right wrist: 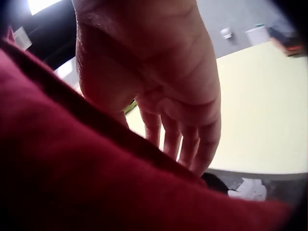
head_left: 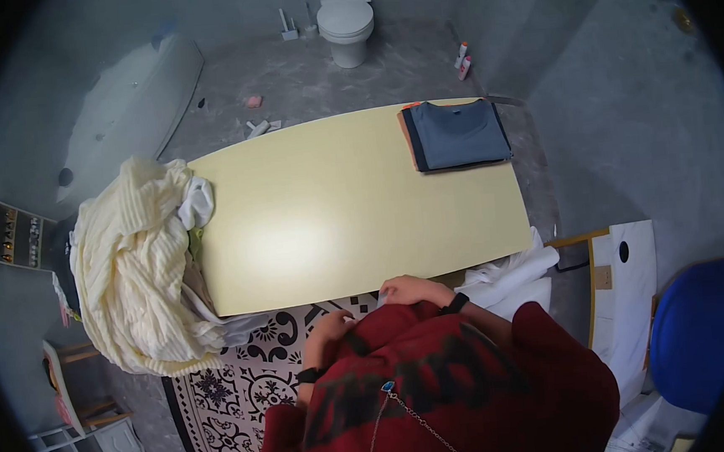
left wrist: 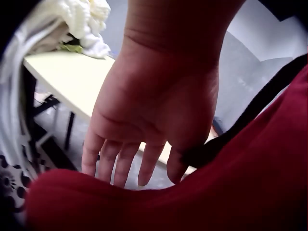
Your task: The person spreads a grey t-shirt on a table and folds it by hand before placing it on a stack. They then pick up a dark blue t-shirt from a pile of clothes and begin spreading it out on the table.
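My left hand [head_left: 329, 327] is in front of my body, close to the red top [head_left: 440, 388] I wear. In the left wrist view its fingers [left wrist: 110, 156] hang loosely downward, with the tips partly hidden behind red cloth. My right hand [head_left: 413, 290] is at the near edge of the pale yellow table [head_left: 336, 211]. Its fingers [right wrist: 207, 139] bend slightly down beside the red cloth, and nothing shows in them. A folded stack of shirts [head_left: 461, 135], grey-blue on top, lies at the table's far right corner. Heaped clothes with a cream ribbed knit [head_left: 130, 267] cover the left end.
White cloth [head_left: 513, 283] hangs below the table's near right edge. A patterned rug [head_left: 240, 402] lies on the floor at the near left. To the right stands a blue chair [head_left: 701, 337]. Behind the table are a toilet [head_left: 346, 21] and a bathtub [head_left: 131, 108].
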Tool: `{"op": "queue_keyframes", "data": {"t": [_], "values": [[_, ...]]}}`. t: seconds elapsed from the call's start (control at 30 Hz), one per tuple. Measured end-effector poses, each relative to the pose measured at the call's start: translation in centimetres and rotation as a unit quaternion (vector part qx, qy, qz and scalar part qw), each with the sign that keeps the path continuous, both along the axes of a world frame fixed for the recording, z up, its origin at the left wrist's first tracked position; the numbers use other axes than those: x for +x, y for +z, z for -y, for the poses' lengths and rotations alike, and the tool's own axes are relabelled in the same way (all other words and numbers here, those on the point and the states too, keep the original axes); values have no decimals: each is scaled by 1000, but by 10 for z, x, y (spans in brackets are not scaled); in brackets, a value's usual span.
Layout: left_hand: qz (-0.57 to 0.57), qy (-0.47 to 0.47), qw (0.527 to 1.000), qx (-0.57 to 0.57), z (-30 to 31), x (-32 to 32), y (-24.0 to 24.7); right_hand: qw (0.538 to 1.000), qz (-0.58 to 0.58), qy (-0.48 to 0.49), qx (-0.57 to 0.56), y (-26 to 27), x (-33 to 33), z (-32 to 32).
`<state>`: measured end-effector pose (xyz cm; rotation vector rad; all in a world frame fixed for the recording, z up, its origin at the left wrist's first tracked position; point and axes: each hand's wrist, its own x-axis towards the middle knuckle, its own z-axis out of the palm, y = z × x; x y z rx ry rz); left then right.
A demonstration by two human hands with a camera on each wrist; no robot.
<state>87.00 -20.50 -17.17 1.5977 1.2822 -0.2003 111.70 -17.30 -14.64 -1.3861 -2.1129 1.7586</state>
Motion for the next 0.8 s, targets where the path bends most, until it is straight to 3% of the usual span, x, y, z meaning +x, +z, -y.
{"op": "queue_keyframes", "data": {"t": [0.03, 0.07, 0.1, 0.27, 0.33, 0.4, 0.47, 0.5, 0.67, 0.73, 0.8], "values": [[-33, 27, 999, 19, 17, -18, -3, 1000, -3, 1, 5, -4, -26, 5], [-65, 54, 996, 36, 37, -37, -8, 994, 38, 83, 63, -12, -53, 10], [-85, 97, 990, 48, 62, -66, -52, 976, 79, 164, 119, -20, -79, 16], [-146, 180, 973, 18, 140, -141, -61, 943, 117, 268, 157, -50, -200, 51], [-123, 258, 958, 9, 166, -160, -51, 944, 76, 264, 182, -39, -231, 71], [-85, 366, 923, -79, 186, -173, -22, 934, 1, 332, 135, -44, -266, 88], [-66, 386, 920, 12, 216, -187, -26, 908, 10, 403, 112, -44, -289, 97], [-49, 420, 906, -4, 229, -195, -36, 893, 32, 435, 107, -33, -298, 98], [-69, 480, 873, 44, 248, -222, -29, 883, 37, 458, 92, -34, -343, 94], [-35, 528, 849, 11, 241, -238, -24, 884, 5, 462, 71, -38, -360, 83], [-63, 516, 850, 85, 230, -255, -21, 876, -46, 470, 100, -34, -380, 69]]}}
